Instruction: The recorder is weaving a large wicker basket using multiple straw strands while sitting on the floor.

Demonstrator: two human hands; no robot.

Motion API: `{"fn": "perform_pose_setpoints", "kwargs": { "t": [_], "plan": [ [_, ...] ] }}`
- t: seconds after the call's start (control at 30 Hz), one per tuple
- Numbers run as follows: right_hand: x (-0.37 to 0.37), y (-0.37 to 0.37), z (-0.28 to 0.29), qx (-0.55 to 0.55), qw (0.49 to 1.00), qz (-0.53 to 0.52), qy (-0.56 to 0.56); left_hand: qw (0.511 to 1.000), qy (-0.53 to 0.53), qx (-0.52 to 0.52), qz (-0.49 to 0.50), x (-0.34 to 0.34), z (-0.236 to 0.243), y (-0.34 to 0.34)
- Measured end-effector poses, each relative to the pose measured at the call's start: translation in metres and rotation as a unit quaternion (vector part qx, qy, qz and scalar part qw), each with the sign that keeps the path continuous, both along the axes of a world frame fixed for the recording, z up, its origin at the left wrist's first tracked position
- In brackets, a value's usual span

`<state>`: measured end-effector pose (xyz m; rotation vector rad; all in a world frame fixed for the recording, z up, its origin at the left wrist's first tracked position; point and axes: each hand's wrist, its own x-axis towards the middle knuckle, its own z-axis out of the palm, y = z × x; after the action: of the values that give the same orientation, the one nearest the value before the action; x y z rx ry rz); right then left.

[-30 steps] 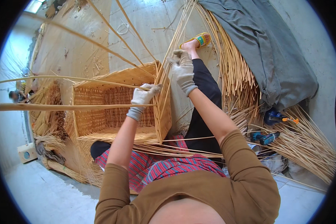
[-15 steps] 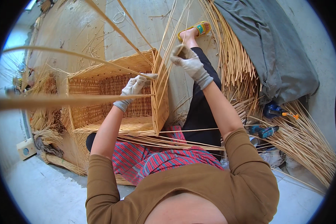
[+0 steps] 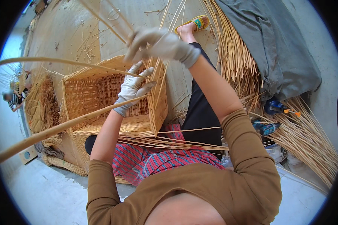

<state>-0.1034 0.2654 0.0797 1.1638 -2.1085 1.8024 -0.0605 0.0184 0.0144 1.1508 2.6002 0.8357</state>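
Observation:
A rectangular wicker basket (image 3: 159, 108) lies tipped on its side in front of me, its hollow facing left. Long willow rods stick out from its right-hand edge: an upper rod (image 3: 75, 64) and a thicker lower rod (image 3: 69, 123) reach left. My left hand (image 3: 130, 90), in a whitish glove, is at that edge with its fingers spread, and the upper rod crosses at its fingertips. Above it is my gloved right hand (image 3: 154, 43), smeared by motion, near the basket's upper corner and the upright rods. Whether its fingers hold a rod cannot be made out.
Thin rods (image 3: 169, 142) lie across my lap. To the right are a rod bundle (image 3: 236, 56) under a grey cloth (image 3: 270, 48), a blue power tool (image 3: 268, 128) and another rod pile (image 3: 308, 138). Dried bundles (image 3: 47, 105) stand at left, where another person (image 3: 17, 98) shows far off.
My right hand has swung left from beside the upright rods to above my left hand. My left hand's fingers have spread, the basket has shifted slightly left, and the thick lower rod now slants down.

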Motion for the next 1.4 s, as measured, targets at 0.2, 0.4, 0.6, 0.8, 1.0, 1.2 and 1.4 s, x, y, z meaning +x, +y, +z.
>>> {"fn": "perform_pose_setpoints", "kwargs": {
  "t": [0.2, 0.4, 0.6, 0.8, 1.0, 1.2, 1.4],
  "plan": [
    [-0.032, 0.002, -0.129, -0.064, 0.877, -0.392, -0.269, 0.915, -0.387, 0.074, 0.083, -0.014, -0.016, 0.004],
    [0.016, -0.058, -0.148, -0.160, 0.774, -0.389, -0.473, 0.859, -0.484, 0.147, 0.076, -0.010, -0.024, -0.006],
    [0.031, -0.044, -0.098, 0.141, 0.800, -0.423, -0.402, 0.883, -0.427, 0.193, 0.032, -0.018, -0.034, -0.005],
    [0.113, -0.030, -0.013, 0.185, 0.955, -0.232, 0.006, 0.806, -0.461, 0.357, 0.102, -0.004, -0.044, 0.020],
    [0.116, -0.041, -0.052, -0.424, 0.730, -0.234, -0.482, 0.833, -0.414, 0.324, 0.171, -0.008, -0.040, 0.035],
    [0.110, -0.081, -0.035, -0.329, 0.868, -0.180, -0.326, 0.613, -0.631, 0.458, 0.125, -0.019, -0.060, 0.012],
    [0.059, -0.083, -0.053, 0.203, 0.876, -0.401, -0.174, 0.667, -0.646, 0.324, 0.183, -0.047, -0.042, -0.007]
  ]
}}
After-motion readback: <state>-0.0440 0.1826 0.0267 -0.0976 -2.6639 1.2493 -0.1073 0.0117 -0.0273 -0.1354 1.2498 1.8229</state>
